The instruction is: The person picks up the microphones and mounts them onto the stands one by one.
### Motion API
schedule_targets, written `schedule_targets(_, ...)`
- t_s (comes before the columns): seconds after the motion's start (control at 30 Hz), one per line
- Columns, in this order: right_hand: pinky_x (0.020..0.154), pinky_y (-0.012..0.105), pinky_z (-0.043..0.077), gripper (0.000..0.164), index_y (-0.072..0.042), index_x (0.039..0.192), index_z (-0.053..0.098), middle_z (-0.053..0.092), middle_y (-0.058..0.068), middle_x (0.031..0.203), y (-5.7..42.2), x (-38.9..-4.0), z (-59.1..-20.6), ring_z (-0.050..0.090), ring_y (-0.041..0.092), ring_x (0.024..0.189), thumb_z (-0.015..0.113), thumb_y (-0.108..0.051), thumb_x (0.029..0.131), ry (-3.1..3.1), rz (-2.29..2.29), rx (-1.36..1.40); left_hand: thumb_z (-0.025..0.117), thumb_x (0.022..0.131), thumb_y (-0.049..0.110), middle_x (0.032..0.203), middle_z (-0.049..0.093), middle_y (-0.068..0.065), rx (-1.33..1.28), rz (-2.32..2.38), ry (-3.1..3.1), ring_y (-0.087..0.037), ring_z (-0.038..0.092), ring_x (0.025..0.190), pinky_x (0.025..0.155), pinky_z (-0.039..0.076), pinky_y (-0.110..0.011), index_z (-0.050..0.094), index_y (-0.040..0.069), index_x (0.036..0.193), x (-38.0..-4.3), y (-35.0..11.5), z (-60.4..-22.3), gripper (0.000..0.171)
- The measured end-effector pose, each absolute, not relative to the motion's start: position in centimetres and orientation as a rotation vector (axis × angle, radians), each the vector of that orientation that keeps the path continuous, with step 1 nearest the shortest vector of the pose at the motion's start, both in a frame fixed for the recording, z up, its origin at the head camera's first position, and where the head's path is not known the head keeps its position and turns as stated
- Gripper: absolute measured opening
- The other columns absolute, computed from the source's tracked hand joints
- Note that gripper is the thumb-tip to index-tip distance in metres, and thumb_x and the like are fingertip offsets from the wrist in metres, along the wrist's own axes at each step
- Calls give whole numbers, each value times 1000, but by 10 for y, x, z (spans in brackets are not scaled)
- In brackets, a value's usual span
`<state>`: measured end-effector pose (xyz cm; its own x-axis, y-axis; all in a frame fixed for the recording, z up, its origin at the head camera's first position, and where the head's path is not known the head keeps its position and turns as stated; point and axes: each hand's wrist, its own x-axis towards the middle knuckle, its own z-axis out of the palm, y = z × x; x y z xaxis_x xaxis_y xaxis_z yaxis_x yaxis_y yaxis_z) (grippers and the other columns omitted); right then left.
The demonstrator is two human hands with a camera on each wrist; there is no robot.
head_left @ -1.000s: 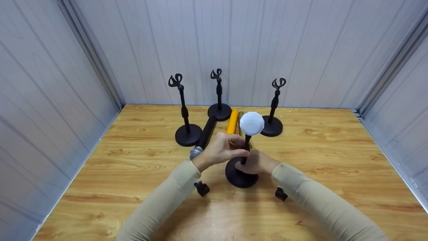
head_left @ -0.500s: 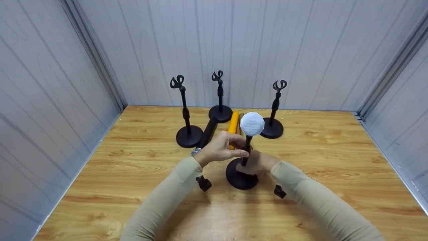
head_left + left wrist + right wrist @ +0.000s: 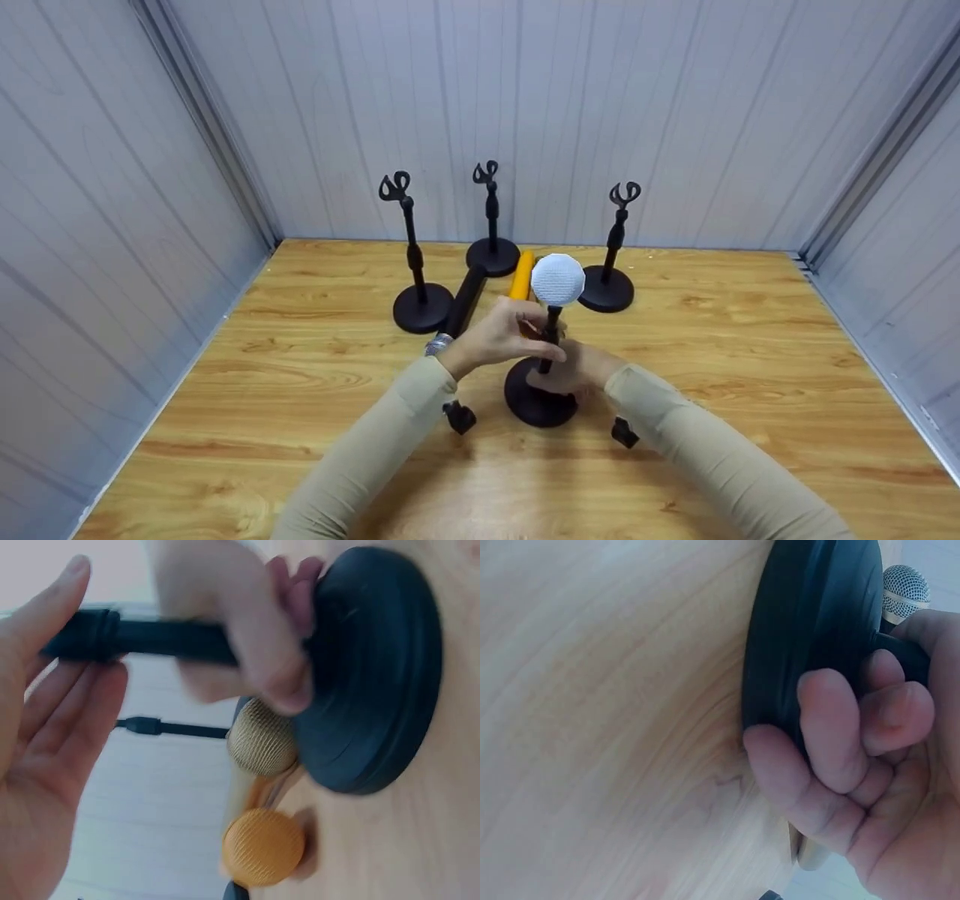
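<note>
In the head view a black microphone stand stands near the middle of the table, its round base toward me. A white, round mesh microphone head faces up at its top and hides the clip. My left hand holds the stand's upper pole, with thumb and fingers on either side of the collar. Lower down, my right hand grips the pole just above the base, partly hidden behind the pole. The right wrist view shows the right hand's curled fingers against the black base.
Three black stands with bare clips stand behind: left, middle and right. A black microphone with a silver head lies left of my hands. Beyond them lie a yellow microphone and a gold one.
The white microphone head has shifted slightly left in the head view. Both hands keep their hold on the stand, and the other stands have not moved.
</note>
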<state>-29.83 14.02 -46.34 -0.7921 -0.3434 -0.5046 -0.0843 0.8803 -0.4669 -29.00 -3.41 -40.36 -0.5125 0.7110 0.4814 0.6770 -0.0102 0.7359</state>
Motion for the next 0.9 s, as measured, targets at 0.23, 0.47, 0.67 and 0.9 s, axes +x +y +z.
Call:
schedule_targets(0.23, 40, 32, 49, 32, -2, 90, 52, 46, 2, 53, 141, -301, -463, 56, 21, 41, 55, -34, 89, 2439, -551, -385, 80, 79, 19, 83, 71, 5, 1419, 1626, 2211, -11, 66, 75, 67, 56, -37, 73, 7, 94, -302, -33, -424, 21)
schedule_targets(0.47, 42, 35, 51, 34, -2, 102, 49, 54, 11, 69, 140, -303, -464, 60, 26, 46, 57, -33, 89, 2439, -539, -361, 75, 83, 18, 97, 71, -9, 1454, 1561, 2081, -15, 67, 86, 74, 56, -34, 72, 2, 95, -311, -34, -425, 20)
schedule_targets(0.67, 41, 35, 51, 33, -6, 105, 52, 55, 10, 73, 137, -302, -464, 59, 24, 44, 55, -35, 89, 2443, -530, -384, 69, 86, -1, 110, 66, -22, 1435, 1485, 1919, -23, 64, 96, 82, 51, -28, 64, -10, 105, -312, -40, -419, 22)
schedule_targets(0.9, 35, 31, 46, 44, -2, 110, 44, 54, 14, 79, 141, -293, -465, 55, 23, 41, 61, -32, 83, 2510, -684, -304, 69, 83, -5, 102, 66, -27, 1355, 1545, 1860, -25, 67, 95, 81, 54, -36, 64, -12, 107, -301, -40, -404, 25)
